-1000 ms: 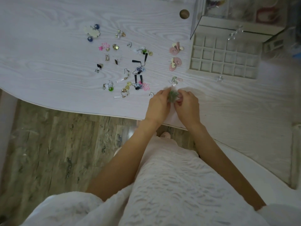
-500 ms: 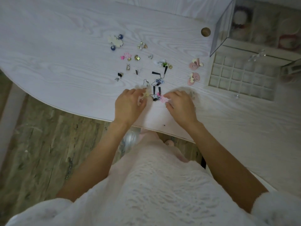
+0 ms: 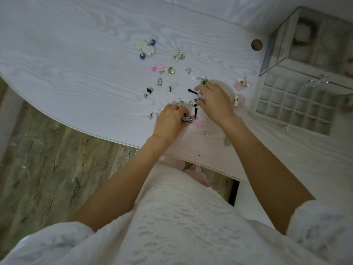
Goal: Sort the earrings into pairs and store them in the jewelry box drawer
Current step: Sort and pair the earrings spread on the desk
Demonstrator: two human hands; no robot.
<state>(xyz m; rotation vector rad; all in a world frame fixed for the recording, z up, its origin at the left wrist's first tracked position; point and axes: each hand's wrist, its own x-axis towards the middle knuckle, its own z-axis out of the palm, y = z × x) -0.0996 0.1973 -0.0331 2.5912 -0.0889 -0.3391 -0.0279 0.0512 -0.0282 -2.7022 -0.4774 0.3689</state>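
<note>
Earrings lie scattered over the white table (image 3: 80, 60), most of them in a loose field ahead of the person. Both hands work low among the nearest ones. The left hand (image 3: 169, 122) rests palm down near the table's front edge, its fingertips closed on a small dark-and-white earring (image 3: 188, 119) that lies beside a pink one (image 3: 198, 122). The right hand (image 3: 214, 100) sits just beyond and to the right, fingers curled down over a blue-speckled earring (image 3: 197, 100); whether they grip it or only touch it I cannot tell. Between the two hands lies a black bar earring (image 3: 196, 111), and a second black bar (image 3: 191, 91) lies just left of the right hand's knuckles. A green piece (image 3: 204, 81) shows at the tips of the right fingers.

Farther out are a cream flower pair with blue balls (image 3: 146, 48), some small gold pieces (image 3: 178, 55), a pink flower earring (image 3: 156, 67) and a black-and-tan one (image 3: 149, 91). Two pink round earrings (image 3: 241, 86) lie to the right, close to the drawer (image 3: 298, 104). A pale green earring (image 3: 227, 141) lies near the right forearm, blurred, and a small silver one (image 3: 204, 132) lies between the wrists.

The drawer stands pulled out of the jewelry box (image 3: 313, 43) at the table's right side; its grid of small compartments looks unfilled as far as the dim view shows. A clear handle (image 3: 316, 81) sits on the box front above it. A round brass cap (image 3: 257, 44) is set into the tabletop left of the box.
</note>
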